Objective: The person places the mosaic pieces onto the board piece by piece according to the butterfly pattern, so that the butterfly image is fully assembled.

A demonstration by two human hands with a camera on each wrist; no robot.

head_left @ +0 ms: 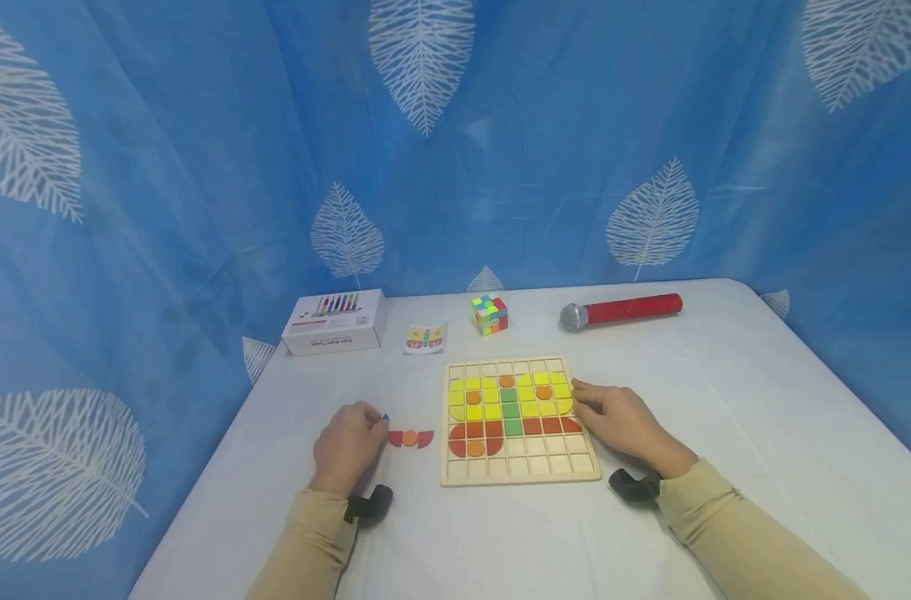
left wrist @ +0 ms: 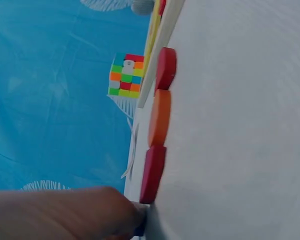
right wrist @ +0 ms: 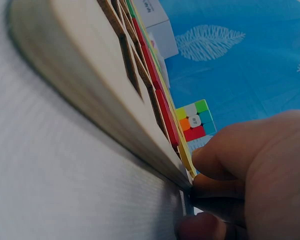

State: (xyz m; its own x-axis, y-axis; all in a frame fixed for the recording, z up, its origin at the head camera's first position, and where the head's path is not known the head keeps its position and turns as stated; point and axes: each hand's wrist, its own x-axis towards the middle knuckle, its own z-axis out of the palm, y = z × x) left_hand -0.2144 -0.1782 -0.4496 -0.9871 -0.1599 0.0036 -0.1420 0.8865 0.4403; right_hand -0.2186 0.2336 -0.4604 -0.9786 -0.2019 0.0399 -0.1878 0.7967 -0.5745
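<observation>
A wooden grid board lies flat, with yellow, red, green and orange pieces forming a butterfly-like pattern. My left hand is to its left, fingers curled, with a small blue piece at the fingertips, mostly hidden. Beside those fingertips is a row of loose pieces: a red piece, an orange round piece and another red piece. At the board's right edge, my right hand touches the rim with extended fingertips.
Behind the board are a pattern card, a puzzle cube and a red microphone. A white box stands at the back left. Blue leaf-print curtain hangs behind the table.
</observation>
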